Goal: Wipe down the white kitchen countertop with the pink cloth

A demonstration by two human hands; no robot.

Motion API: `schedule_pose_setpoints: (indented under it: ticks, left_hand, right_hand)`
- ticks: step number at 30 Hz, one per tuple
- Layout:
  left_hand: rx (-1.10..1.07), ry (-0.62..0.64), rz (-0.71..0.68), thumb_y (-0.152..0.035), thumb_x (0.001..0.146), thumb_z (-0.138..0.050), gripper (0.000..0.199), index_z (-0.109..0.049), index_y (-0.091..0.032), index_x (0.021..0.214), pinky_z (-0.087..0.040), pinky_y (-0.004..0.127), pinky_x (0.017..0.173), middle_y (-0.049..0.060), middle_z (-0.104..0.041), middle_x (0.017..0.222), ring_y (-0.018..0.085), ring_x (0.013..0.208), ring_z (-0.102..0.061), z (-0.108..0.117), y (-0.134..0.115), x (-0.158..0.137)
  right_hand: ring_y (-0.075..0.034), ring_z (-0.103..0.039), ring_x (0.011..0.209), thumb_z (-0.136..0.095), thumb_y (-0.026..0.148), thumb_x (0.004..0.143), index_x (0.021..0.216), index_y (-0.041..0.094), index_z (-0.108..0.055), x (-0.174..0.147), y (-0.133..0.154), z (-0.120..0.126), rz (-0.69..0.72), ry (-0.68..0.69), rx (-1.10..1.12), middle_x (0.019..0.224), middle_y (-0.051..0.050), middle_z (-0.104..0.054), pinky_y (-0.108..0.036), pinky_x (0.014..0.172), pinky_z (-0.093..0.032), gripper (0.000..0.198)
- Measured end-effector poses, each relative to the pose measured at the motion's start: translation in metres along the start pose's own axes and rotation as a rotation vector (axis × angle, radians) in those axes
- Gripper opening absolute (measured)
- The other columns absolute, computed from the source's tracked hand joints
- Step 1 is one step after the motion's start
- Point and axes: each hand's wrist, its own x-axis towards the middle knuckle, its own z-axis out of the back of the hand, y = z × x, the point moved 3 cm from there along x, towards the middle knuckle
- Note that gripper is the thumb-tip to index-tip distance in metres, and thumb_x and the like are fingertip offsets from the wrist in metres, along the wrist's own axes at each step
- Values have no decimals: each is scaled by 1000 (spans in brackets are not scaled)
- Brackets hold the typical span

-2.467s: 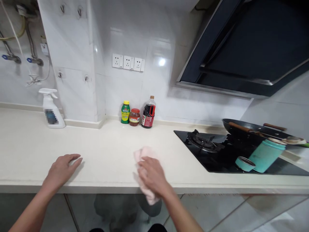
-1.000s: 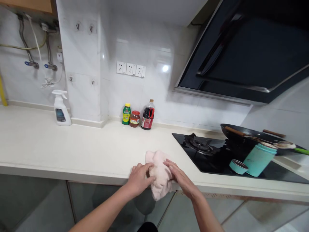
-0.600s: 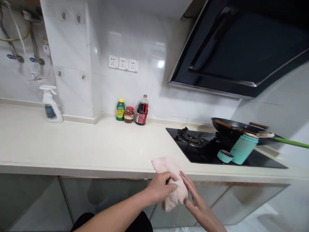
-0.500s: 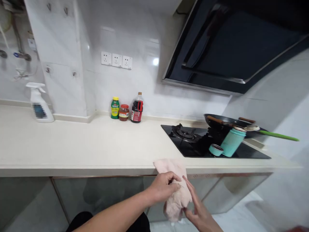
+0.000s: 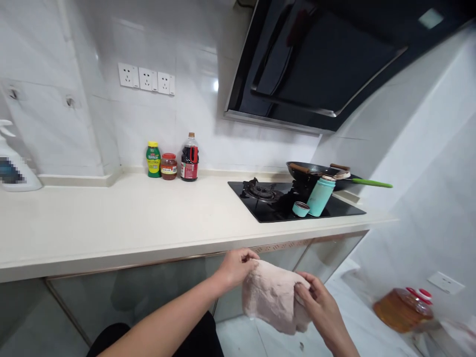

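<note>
A pale pink cloth (image 5: 271,297) hangs in the air in front of the counter, stretched between my two hands. My left hand (image 5: 238,267) pinches its upper left corner between thumb and fingers. At the upper right edge, my right hand (image 5: 316,297) grips the cloth, with the thumb in front and the fingers partly hidden behind it. The lower part droops in loose folds. Both hands are just below the front edge of the white counter (image 5: 111,223), apart from it.
On the black gas stove (image 5: 256,213) stand a wok (image 5: 297,173), a teal bottle (image 5: 320,197) and its cap (image 5: 300,209). Along the wall are a green bottle (image 5: 153,161), a red-lidded jar (image 5: 168,168) and a soy sauce bottle (image 5: 189,161). A spray bottle (image 5: 18,181) is far left; an oil jug (image 5: 403,310) is on the floor.
The cloth, bunched at the counter's edge before, is now spread between my hands below it. My hands have moved apart. The view has turned right, bringing the oil jug into sight.
</note>
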Motion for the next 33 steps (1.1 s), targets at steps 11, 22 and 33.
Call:
schedule_pose_setpoints:
  ticks: [11, 22, 33]
  left_hand:
    - [187, 135, -31, -18, 64, -73, 52, -71, -21, 117, -47, 33, 90, 6, -67, 114, 23, 102, -61, 13, 7, -11]
    - [410, -332, -151, -26, 85, -55, 26, -71, -16, 103, -49, 27, 79, 4, -69, 93, 17, 86, -63, 132, -43, 54]
    - [855, -462, -72, -38, 84, -53, 27, -71, -22, 97, -45, 42, 97, 8, -67, 103, 27, 103, -61, 271, 28, -42]
  right_hand:
    - [-24, -62, 82, -61, 72, 77, 123, 22, -55, 8, 22, -14, -58, 76, 137, 88, -3, -68, -32, 71, -52, 68]
    - [-27, -60, 101, -43, 64, 85, 117, 19, -54, 142, 126, -88, 325, 26, -16, 108, -11, -63, -41, 91, -51, 56]
    - [-45, -30, 140, -44, 73, 87, 145, 34, -49, 95, 91, -160, 386, 211, -611, 148, -12, -45, -69, 113, -16, 70]
